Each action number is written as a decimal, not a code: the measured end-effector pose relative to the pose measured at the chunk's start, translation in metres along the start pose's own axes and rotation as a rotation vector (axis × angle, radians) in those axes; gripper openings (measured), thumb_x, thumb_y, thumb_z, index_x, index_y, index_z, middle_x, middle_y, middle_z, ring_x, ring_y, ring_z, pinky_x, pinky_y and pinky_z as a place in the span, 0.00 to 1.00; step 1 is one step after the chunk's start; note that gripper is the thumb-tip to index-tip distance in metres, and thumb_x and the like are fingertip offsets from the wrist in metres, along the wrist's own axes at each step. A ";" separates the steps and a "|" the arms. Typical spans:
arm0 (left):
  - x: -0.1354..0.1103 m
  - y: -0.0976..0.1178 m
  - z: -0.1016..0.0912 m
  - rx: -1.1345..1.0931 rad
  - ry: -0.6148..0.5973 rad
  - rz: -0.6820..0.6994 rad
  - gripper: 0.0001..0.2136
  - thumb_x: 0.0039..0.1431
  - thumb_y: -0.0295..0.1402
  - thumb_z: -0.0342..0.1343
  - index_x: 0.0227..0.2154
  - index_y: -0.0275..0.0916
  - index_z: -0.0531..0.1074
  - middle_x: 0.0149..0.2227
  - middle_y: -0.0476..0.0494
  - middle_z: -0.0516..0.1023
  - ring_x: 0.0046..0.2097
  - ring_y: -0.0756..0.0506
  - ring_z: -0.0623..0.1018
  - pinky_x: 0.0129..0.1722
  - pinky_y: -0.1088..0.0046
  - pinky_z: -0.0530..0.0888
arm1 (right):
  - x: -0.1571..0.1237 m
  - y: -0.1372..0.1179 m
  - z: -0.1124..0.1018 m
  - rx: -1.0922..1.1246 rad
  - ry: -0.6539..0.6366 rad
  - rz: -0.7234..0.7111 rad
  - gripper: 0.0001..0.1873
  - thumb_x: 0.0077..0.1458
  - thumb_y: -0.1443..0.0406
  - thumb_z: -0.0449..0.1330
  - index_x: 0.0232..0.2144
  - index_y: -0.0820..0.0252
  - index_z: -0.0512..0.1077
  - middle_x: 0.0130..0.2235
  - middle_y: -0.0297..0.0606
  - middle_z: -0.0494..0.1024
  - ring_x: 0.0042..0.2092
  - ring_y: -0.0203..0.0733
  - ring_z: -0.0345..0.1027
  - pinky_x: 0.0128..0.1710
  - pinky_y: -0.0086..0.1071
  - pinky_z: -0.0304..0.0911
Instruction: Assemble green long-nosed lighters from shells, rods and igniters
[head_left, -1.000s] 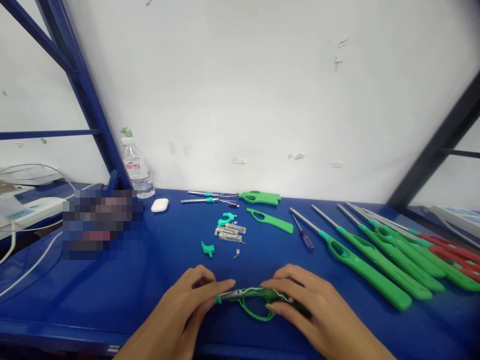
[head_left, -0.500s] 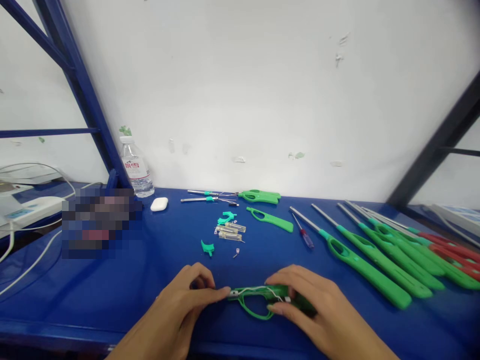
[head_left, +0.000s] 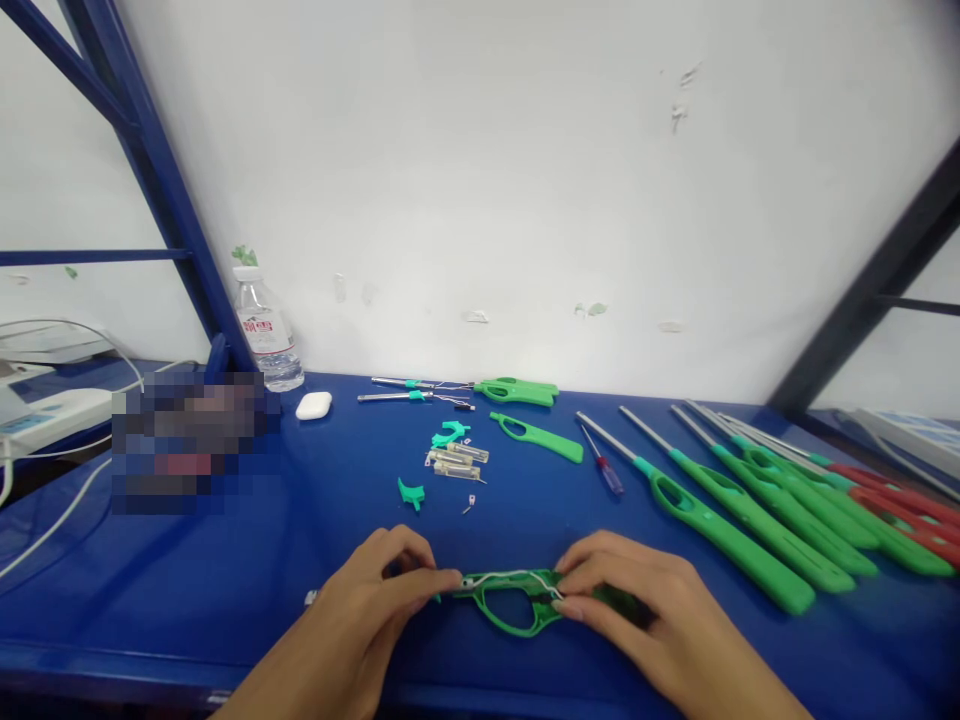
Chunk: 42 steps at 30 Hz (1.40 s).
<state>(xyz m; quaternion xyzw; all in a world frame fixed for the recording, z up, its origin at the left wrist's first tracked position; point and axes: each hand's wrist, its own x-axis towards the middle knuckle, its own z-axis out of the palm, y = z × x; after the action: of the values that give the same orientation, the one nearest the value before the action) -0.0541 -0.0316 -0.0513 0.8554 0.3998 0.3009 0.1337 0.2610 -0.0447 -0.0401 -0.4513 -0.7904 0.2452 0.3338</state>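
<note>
Near the front edge lies an open green stick-lighter casing (head_left: 491, 628), with a white wire (head_left: 517, 574) running along its upper side above the trigger loop. My left hand (head_left: 375, 600) is closed, thumb and fingers pinching the casing's front end where the metal tube (head_left: 466, 583) enters. My right hand (head_left: 637, 605) curls over the handle, its fingertips pressed together at the wire's end and hiding most of the handle. Beyond the hands are a teal trigger (head_left: 411, 493), a small metal piece (head_left: 470, 503) and several clear gas tanks (head_left: 457, 470).
Several assembled lighters (head_left: 739, 545) lie at right beside a screwdriver (head_left: 609, 474). Another casing half (head_left: 551, 440), loose metal tubes (head_left: 390, 397) and green casings (head_left: 517, 390) lie toward the wall. A water bottle (head_left: 268, 335) and white case (head_left: 313, 405) stand at back left.
My right fingertips have moved in to the wire's end, covering the white piece that showed there. My left hand keeps its pinch. The view has shifted slightly.
</note>
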 end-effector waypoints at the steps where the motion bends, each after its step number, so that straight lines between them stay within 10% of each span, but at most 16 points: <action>1: 0.002 0.001 -0.002 -0.005 -0.007 0.025 0.24 0.75 0.24 0.42 0.56 0.53 0.80 0.49 0.45 0.78 0.45 0.48 0.82 0.45 0.76 0.80 | 0.000 -0.001 0.000 -0.001 -0.005 0.009 0.08 0.70 0.57 0.66 0.37 0.50 0.79 0.45 0.29 0.84 0.45 0.37 0.81 0.49 0.24 0.69; 16: 0.004 0.000 -0.011 0.119 0.047 -0.002 0.17 0.76 0.36 0.53 0.62 0.53 0.76 0.56 0.44 0.81 0.54 0.40 0.84 0.53 0.66 0.83 | -0.002 -0.002 -0.001 0.002 -0.035 0.062 0.10 0.72 0.55 0.63 0.37 0.49 0.78 0.47 0.28 0.82 0.47 0.35 0.79 0.51 0.24 0.66; 24: 0.049 -0.053 -0.028 0.249 0.059 -0.030 0.19 0.73 0.35 0.48 0.57 0.46 0.81 0.61 0.38 0.79 0.61 0.34 0.79 0.62 0.50 0.76 | -0.001 -0.003 -0.001 0.024 -0.034 0.045 0.11 0.73 0.56 0.62 0.38 0.50 0.77 0.47 0.29 0.82 0.48 0.35 0.78 0.52 0.24 0.66; 35: 0.051 -0.047 -0.036 0.242 -0.007 -0.003 0.15 0.75 0.34 0.49 0.52 0.44 0.81 0.43 0.46 0.84 0.43 0.42 0.85 0.44 0.69 0.80 | 0.001 -0.010 -0.003 0.038 -0.033 0.021 0.08 0.74 0.61 0.61 0.38 0.52 0.76 0.46 0.32 0.81 0.47 0.38 0.78 0.50 0.27 0.67; 42: 0.045 0.001 -0.032 -0.018 0.091 0.078 0.13 0.77 0.31 0.50 0.47 0.46 0.81 0.39 0.50 0.81 0.36 0.49 0.82 0.37 0.79 0.77 | 0.001 -0.011 -0.003 0.058 -0.033 0.025 0.07 0.74 0.62 0.62 0.39 0.52 0.76 0.46 0.31 0.81 0.47 0.36 0.77 0.50 0.25 0.66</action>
<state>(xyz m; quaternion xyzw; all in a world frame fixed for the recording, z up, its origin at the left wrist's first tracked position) -0.0506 0.0021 -0.0073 0.8544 0.3693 0.3482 0.1114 0.2569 -0.0486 -0.0303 -0.4473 -0.7827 0.2796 0.3304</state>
